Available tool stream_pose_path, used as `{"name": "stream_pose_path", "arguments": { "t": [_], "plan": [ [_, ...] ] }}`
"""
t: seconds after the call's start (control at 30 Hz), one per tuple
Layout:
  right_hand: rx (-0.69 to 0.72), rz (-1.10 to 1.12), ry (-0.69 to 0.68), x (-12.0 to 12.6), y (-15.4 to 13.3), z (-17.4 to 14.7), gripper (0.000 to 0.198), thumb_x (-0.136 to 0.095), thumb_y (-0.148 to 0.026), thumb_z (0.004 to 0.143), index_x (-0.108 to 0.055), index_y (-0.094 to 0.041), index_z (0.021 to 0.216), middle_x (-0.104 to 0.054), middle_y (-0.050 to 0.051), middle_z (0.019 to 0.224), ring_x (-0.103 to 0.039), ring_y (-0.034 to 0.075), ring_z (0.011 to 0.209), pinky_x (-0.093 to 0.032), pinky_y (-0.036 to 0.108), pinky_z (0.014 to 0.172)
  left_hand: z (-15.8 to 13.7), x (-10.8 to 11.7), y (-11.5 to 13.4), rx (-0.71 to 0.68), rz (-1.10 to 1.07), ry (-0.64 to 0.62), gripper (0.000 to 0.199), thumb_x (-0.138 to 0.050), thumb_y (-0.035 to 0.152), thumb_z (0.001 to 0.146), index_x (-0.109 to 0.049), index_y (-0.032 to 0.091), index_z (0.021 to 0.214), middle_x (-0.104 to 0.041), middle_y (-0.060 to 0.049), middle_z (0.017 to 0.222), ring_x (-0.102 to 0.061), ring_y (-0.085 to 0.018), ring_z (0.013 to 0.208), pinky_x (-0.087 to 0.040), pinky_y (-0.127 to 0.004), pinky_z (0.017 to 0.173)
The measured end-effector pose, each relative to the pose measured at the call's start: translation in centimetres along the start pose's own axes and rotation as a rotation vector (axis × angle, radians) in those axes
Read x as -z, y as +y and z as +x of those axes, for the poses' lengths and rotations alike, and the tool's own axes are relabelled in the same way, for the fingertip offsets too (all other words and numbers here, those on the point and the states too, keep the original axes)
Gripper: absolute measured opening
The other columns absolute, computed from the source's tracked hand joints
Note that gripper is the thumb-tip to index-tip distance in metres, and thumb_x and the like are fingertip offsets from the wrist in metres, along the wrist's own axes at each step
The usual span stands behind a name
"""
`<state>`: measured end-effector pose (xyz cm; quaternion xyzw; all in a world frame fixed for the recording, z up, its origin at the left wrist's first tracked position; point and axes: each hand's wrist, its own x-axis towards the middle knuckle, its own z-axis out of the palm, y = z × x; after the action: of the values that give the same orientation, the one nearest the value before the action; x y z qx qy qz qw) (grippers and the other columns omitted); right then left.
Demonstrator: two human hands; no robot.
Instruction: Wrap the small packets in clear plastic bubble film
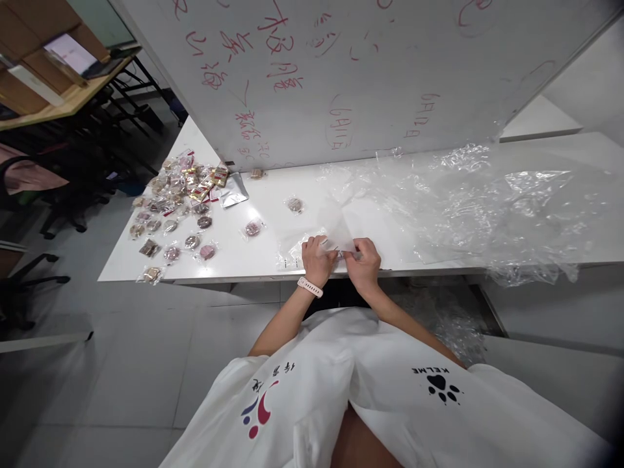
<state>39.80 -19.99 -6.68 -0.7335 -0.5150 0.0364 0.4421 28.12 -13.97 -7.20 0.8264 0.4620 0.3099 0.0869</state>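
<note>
Two hands at the near table edge, both pinched shut on one small clear plastic bag (336, 242): left hand (316, 259), with a pale watch (310, 286) on its wrist, clamping the left side; right hand (364, 260) gripping the right, probably to hold the mouth taut, though too small to tell. Bag flat on the white table (234, 260), just in front of the torso, within easy reach. Loose clear plastic sheeting (487, 201) heaped to the right and spilling over the edge. Dozens of wrapped snack packets (175, 208) spread out at the far left corner, well apart from the hands, a few strays nearer. Whiteboard (341, 71) with red writing propped upright along the table's back.
</note>
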Motion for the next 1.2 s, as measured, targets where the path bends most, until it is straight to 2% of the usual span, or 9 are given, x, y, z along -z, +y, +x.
{"name": "stream_pose_path", "arguments": {
  "t": [0.13, 0.27, 0.43, 0.57, 0.67, 0.77, 0.93, 1.1, 1.2],
  "plan": [
    [0.265, -0.107, -0.127, -0.6, 0.2, -1.1, 0.038, -0.039, -0.01, 0.089, -0.066, -0.019, 0.114, -0.064, 0.013, 0.114, -0.054, 0.028, 0.103, -0.045, 0.042, 0.088, 0.0, -0.4, -0.2, 0.033, -0.042, -0.005, 0.012, -0.062, 0.03, 0.089, -0.061, 0.018, 0.088, -0.066, -0.011, 0.088, -0.059, -0.028, 0.09, -0.044, -0.042, 0.079],
    [0.394, -0.199, -0.254, 0.1, 0.3, -1.8, 0.053, -0.039, -0.012, 0.093, -0.051, -0.022, 0.143, -0.059, 0.011, 0.135, -0.049, 0.029, 0.113, -0.041, 0.045, 0.092, 0.2, 0.0, -0.2, 0.127, -0.237, -0.016, 0.011, -0.056, 0.029, 0.092, -0.06, 0.018, 0.091, -0.065, -0.008, 0.085, -0.061, -0.023, 0.085, -0.048, -0.037, 0.077],
    [0.418, -0.305, -0.321, 1.0, -0.3, -2.0, 0.057, -0.04, -0.018, 0.097, -0.041, -0.033, 0.152, -0.052, 0.007, 0.144, -0.046, 0.029, 0.113, -0.039, 0.045, 0.092, -0.7, 2.9, -0.3, 0.271, -0.378, 0.408, 0.029, -0.041, 0.03, 0.101, -0.048, 0.019, 0.127, -0.06, -0.012, 0.122, -0.061, -0.02, 0.112, -0.05, -0.036, 0.093],
    [0.479, -0.372, -0.341, 1.3, -1.1, -1.7, 0.05, -0.05, -0.038, 0.098, -0.046, -0.038, 0.148, -0.05, 0.01, 0.143, -0.044, 0.031, 0.115, -0.036, 0.047, 0.091, -4.6, 5.7, -0.5, 0.325, -0.249, 0.618, 0.028, -0.047, 0.035, 0.1, -0.05, 0.022, 0.125, -0.058, -0.013, 0.122, -0.058, -0.022, 0.118, -0.05, -0.039, 0.097],
    [0.502, -0.394, -0.383, 1.3, -1.4, -1.4, 0.052, -0.052, -0.048, 0.096, -0.049, -0.035, 0.147, -0.05, 0.013, 0.141, -0.043, 0.032, 0.117, -0.034, 0.048, 0.091, -8.4, 6.4, -0.3, 0.493, -0.431, 0.542, 0.031, -0.051, 0.04, 0.099, -0.05, 0.023, 0.125, -0.062, -0.011, 0.12, -0.064, -0.019, 0.111, -0.055, -0.034, 0.093],
    [0.495, -0.38, -0.396, 1.2, -1.4, -1.0, 0.047, -0.047, -0.045, 0.099, -0.052, -0.035, 0.144, -0.051, 0.014, 0.139, -0.043, 0.032, 0.115, -0.033, 0.048, 0.091, -10.4, 6.1, 0.5, 0.709, -0.763, 0.298, 0.038, -0.055, 0.042, 0.097, -0.049, 0.023, 0.129, -0.064, -0.012, 0.126, -0.066, -0.019, 0.114, -0.056, -0.034, 0.097],
    [0.479, -0.336, -0.38, 1.2, -1.5, -0.9, 0.043, -0.036, -0.04, 0.103, -0.057, -0.035, 0.14, -0.053, 0.013, 0.136, -0.044, 0.031, 0.111, -0.032, 0.048, 0.089, -7.9, 6.9, 1.2, 0.937, -1.222, 0.056, 0.05, -0.072, 0.039, 0.086, -0.051, 0.018, 0.126, -0.068, -0.015, 0.124, -0.07, -0.022, 0.107, -0.057, -0.041, 0.099],
    [0.478, -0.334, -0.365, 1.2, -1.5, -0.9, 0.041, -0.038, -0.037, 0.102, -0.059, -0.036, 0.138, -0.055, 0.011, 0.134, -0.044, 0.029, 0.111, -0.031, 0.048, 0.09, -4.5, 8.6, -1.0, 1.021, -1.108, -0.122, 0.045, -0.082, 0.037, 0.072, -0.061, 0.012, 0.102, -0.074, -0.01, 0.085, -0.068, -0.015, 0.062, -0.06, -0.034, 0.066],
    [0.472, -0.349, -0.38, 1.2, -1.5, -0.9, 0.041, -0.04, -0.036, 0.102, -0.057, -0.037, 0.14, -0.053, 0.01, 0.136, -0.043, 0.029, 0.113, -0.03, 0.047, 0.091, -3.5, 8.4, -0.8, 0.879, -1.096, -0.009, 0.041, -0.086, 0.033, 0.066, -0.064, 0.013, 0.095, -0.074, -0.008, 0.093, -0.07, -0.017, 0.078, -0.058, -0.032, 0.075]
  ]
}}
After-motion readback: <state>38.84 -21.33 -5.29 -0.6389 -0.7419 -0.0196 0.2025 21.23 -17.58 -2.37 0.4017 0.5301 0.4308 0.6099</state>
